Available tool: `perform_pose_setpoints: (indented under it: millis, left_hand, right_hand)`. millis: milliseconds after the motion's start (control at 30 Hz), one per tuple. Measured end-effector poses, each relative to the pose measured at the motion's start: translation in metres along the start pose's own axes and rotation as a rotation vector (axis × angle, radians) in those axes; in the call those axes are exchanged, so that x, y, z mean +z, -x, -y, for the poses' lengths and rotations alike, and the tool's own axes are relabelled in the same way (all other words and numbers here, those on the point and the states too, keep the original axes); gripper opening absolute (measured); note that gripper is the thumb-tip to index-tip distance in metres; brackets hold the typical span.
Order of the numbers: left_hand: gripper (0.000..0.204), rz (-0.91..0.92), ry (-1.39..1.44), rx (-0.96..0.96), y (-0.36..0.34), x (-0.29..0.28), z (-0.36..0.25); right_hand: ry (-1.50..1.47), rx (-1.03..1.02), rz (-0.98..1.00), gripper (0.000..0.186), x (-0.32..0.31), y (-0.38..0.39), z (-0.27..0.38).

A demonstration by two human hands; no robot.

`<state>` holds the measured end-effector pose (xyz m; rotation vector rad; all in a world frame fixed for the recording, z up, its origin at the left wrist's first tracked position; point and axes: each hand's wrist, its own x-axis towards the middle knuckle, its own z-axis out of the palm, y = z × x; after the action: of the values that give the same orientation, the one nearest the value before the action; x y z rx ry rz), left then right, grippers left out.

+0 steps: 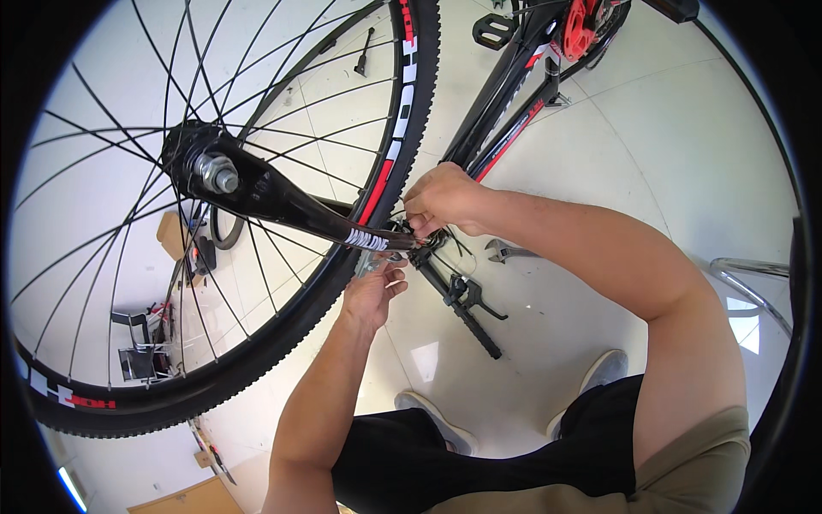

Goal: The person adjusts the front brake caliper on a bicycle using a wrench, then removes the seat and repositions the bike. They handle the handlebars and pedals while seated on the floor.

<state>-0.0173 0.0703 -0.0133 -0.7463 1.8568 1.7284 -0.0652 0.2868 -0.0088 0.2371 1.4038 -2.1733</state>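
The front wheel stands above the handlebar, in its black fork — and by the fork's lower end, left hand, fingers curled; right hand, fingers bunched — what they grasp, I can't tell.

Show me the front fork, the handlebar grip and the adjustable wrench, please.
Front fork (300, 205): head view, midway along its leg.
Handlebar grip (481, 333): head view, its black middle.
Adjustable wrench (514, 252): head view, its metal handle.

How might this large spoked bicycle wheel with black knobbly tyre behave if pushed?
The wheel would probably turn, being round and mounted on the glossy black fork. Its knobbly tyre likely resists slipping. Mostly open inside, it seems light for its size.
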Motion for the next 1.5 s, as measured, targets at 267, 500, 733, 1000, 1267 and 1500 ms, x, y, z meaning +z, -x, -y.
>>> perform_pose_setpoints:
  millis: [267,500,733,1000,1267,1500]
  left_hand:
    - [0.013,-0.033,0.004,-0.035,0.002,0.002,-0.003]
    - [0.014,-0.001,0.022,-0.012,0.003,0.003,-0.002]
    - [0.012,0.003,0.015,-0.02,0.0,0.002,-0.002]
    - [0.011,-0.003,0.025,-0.028,0.0,0.0,-0.003]
    - [0.012,0.016,0.014,-0.041,-0.002,-0.003,-0.003]
    - [0.015,0.039,0.009,-0.037,-0.007,-0.007,0.0]
  right_hand:
    - [0.307,-0.029,-0.076,0.018,0.004,-0.021,-0.005]
    - [0.417,-0.075,-0.107,0.016,0.011,-0.017,-0.007]
    - [0.378,-0.071,-0.004,0.018,-0.001,-0.015,-0.008]
    - [0.362,-0.163,0.06,0.017,-0.005,-0.022,-0.013]
    - [0.401,-0.133,0.047,0.017,-0.004,-0.022,-0.011]
    - [0.743,-0.429,-0.018,0.016,-0.001,-0.026,-0.019]
